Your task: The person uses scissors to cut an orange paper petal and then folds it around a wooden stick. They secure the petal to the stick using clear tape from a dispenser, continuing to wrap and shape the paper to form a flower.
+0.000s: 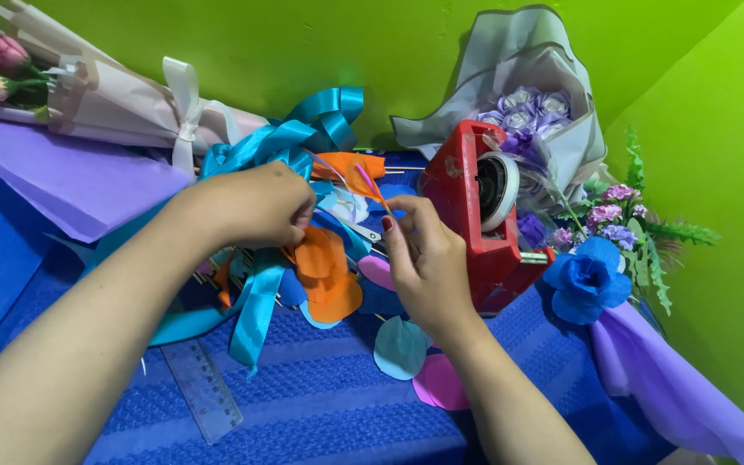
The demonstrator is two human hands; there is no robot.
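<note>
While both hands work over the blue towel [320, 405], the piece looks barely begun, by my reading. Right hand [428, 258]: fingers pinched shut on a thin stick [387, 207] with a purple petal strip [363, 176] at its tip, just beside the red tape dispenser [475, 215]. Left hand [256, 207]: curled closed over an orange petal [325, 271] amid teal ribbon [260, 301]. Done: petals cut, one blue paper flower [587, 280] finished, at the right. Left: loose pink and light-blue petals [399, 346] lie unattached near the right wrist; clear ruler [202, 389] lies idle.
</note>
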